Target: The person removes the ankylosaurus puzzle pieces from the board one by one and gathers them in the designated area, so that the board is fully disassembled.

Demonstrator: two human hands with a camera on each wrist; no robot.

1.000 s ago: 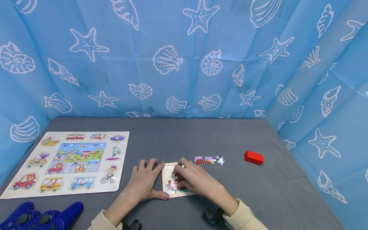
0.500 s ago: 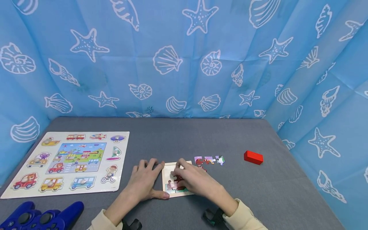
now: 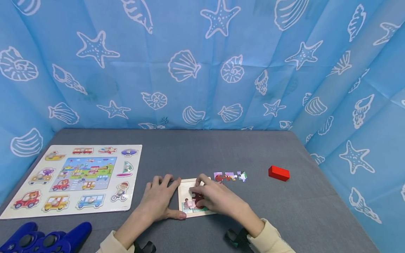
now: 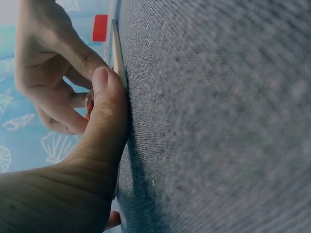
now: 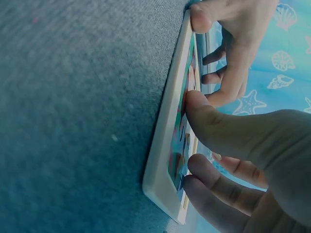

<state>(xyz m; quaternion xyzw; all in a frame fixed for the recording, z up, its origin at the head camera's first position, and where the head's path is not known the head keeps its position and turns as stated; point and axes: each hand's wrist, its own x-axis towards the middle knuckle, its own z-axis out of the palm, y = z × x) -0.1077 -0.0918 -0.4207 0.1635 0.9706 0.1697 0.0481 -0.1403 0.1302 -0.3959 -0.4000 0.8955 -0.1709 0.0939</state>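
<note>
A small wooden jigsaw tray [image 3: 188, 185] lies in front of me, with joined pieces along its near side and bare wood at its upper left. My left hand [image 3: 157, 202] holds the tray's left side, thumb at the near corner and index finger at the far corner. Over the tray's right half, my right hand [image 3: 219, 196] pinches a dark red jigsaw piece [image 3: 197, 198], largely covered by the fingers. An orange-red bit of piece [image 4: 89, 105] shows between the right fingers in the left wrist view. In the right wrist view, the right thumb [image 5: 199, 109] touches the picture.
Several loose jigsaw pieces [image 3: 230, 176] lie beyond the tray's far right corner. A red block [image 3: 279, 173] sits further right. At left are a vehicle peg puzzle board [image 3: 128, 196] and a blue game controller [image 3: 60, 239]. A blue curtain [image 3: 202, 95] surrounds the grey table [image 3: 240, 151].
The right hand shifts very slightly, its index finger bending a little more over the dark red piece. The left hand and tray stay in place.
</note>
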